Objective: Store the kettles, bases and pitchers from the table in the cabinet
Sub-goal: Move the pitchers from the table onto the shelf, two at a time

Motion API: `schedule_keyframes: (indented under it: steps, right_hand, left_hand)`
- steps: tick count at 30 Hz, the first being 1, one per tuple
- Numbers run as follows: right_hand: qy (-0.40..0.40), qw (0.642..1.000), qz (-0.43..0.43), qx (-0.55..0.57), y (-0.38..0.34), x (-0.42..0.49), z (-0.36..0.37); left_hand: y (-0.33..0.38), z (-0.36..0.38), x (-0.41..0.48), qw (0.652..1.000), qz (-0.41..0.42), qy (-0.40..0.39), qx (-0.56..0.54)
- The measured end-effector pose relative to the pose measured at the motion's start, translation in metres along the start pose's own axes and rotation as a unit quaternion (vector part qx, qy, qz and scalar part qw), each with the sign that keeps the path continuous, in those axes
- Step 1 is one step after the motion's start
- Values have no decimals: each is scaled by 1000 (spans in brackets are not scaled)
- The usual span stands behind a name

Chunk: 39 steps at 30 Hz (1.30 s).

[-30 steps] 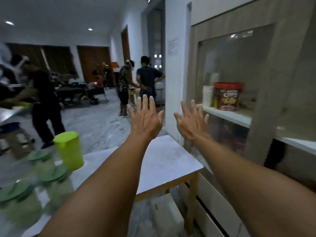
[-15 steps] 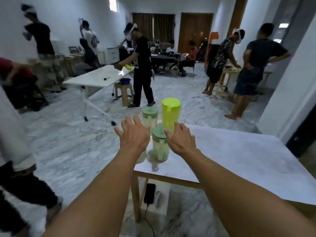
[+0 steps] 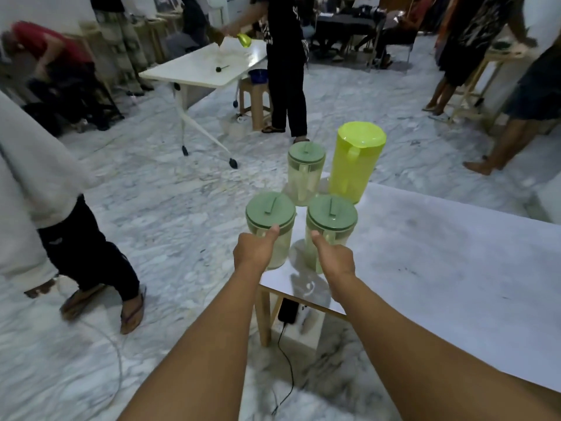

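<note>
Both hands are curled tight with thumbs up. The left hand (image 3: 256,250) grips the left green-lidded pitcher (image 3: 270,221), and the right hand (image 3: 334,257) grips the right green-lidded pitcher (image 3: 331,221). They're just left of frame centre, at the left edge of the white table (image 3: 440,268). Both pitchers are upright with the long axis vertical, and their lid tabs run toward the top of the frame. Just behind them are a third green-lidded pitcher (image 3: 306,168) and a taller lime pitcher (image 3: 355,165), also upright, with its handle facing the camera.
</note>
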State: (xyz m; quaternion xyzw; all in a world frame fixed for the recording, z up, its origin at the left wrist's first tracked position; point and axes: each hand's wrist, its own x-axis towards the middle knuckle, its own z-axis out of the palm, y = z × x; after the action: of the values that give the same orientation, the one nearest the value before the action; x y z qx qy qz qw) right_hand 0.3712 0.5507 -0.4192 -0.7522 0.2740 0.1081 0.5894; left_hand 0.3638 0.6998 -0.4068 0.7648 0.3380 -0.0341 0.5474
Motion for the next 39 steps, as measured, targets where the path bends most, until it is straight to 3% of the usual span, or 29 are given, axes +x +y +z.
schedule_keyframes:
  steps: [11, 16, 21, 24, 29, 35, 39]
  right_hand:
    - [-60, 995, -33, 78, -2, 16, -32]
    - [16, 992, -57, 112, -8, -26, -92]
    - [184, 966, -86, 160, -3, -105, -195]
    - [292, 928, -128, 193, 8, -165, -271]
    - [494, 826, -170, 213, 35, -277, -398]
    - [646, 708, -185, 219, 81, -426, -524]
    - [721, 633, -183, 215, 122, -513, -592]
  left_hand:
    - [13, 32, 0, 994, 104, -25, -14]
    - [41, 41, -45, 982, 161, -94, -31]
    - [86, 72, -144, 940, 272, -200, -47]
    - [109, 104, -222, 901, 328, -277, -56]
    - [130, 159, -387, 817, 378, -424, -102]
    - [122, 206, -595, 704, 391, -577, -138]
    - [102, 226, -723, 648, 363, -655, -139]
